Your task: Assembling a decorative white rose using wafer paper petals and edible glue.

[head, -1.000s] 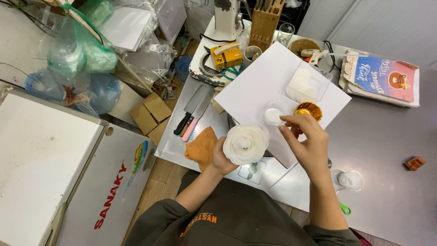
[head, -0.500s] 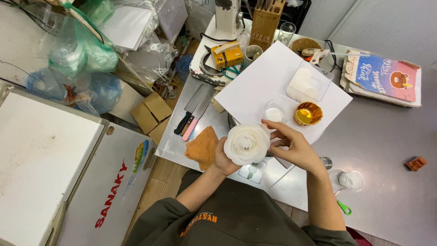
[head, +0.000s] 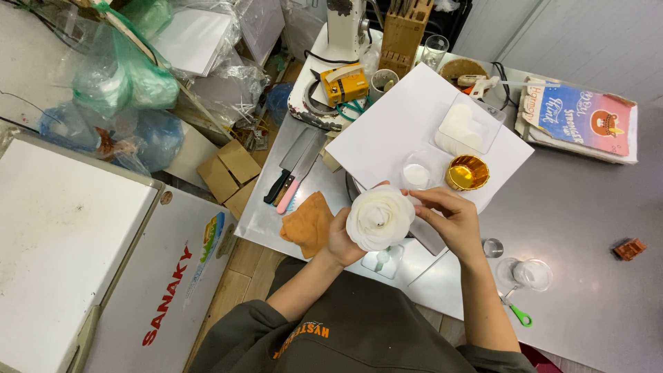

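Observation:
A white rose-shaped flower of layered petals (head: pixel 380 218) is held over the near edge of the steel table. My left hand (head: pixel 342 238) cups it from below and behind. My right hand (head: pixel 445 220) touches its right side with fingertips on the outer petals. Just beyond lie a white board (head: pixel 387 131), a small clear cup with white contents (head: pixel 416 175), a gold foil cup (head: pixel 467 173) and a clear tray of white round petals (head: pixel 461 128).
An orange cloth (head: pixel 307 222) and two knives (head: pixel 291 168) lie left of my hands. A knife block (head: pixel 404 31), a stand mixer (head: pixel 331 62) and a yellow tape dispenser (head: pixel 344 84) stand behind. Green-handled scissors (head: pixel 514 309) and a colourful book (head: pixel 582 119) lie right. A white chest freezer (head: pixel 90 262) is at left.
My right hand has come back from the cups on the white board to the flower's right side. The flower has stayed in my left hand and tilted slightly.

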